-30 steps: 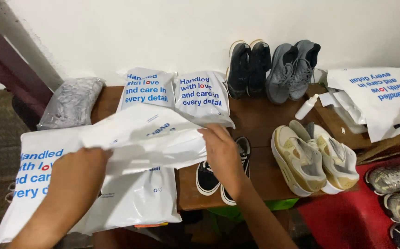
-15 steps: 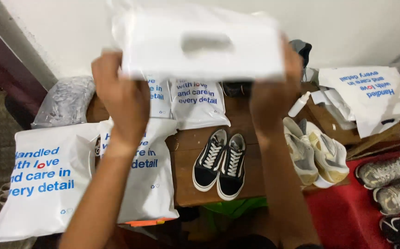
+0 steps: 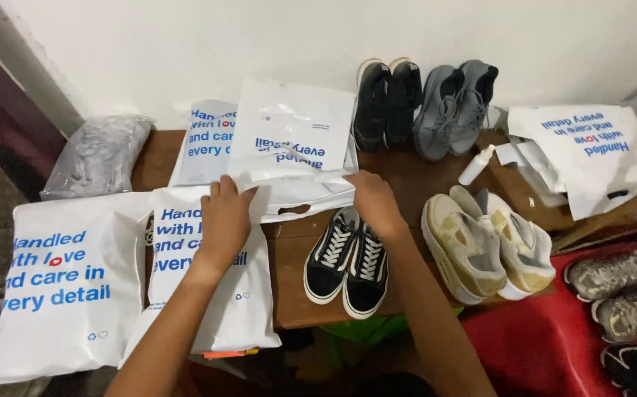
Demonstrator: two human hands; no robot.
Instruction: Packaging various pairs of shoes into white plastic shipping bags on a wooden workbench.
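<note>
Left hand (image 3: 224,215) pressing flat, grip wide, on white plastic mailer bag (image 3: 294,151) | right hand (image 3: 374,202) pinching bag's lower edge | bag lying on brown wooden table (image 3: 414,180) | black-and-white lace-up sneakers (image 3: 348,261) just below right grip.

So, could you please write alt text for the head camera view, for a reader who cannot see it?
A person's left hand and right hand press on the handle edge of a white plastic bag lying on a wooden table. Black-and-white sneakers sit beside the right hand, with cream sneakers, more filled bags and dark and grey pairs around.
</note>
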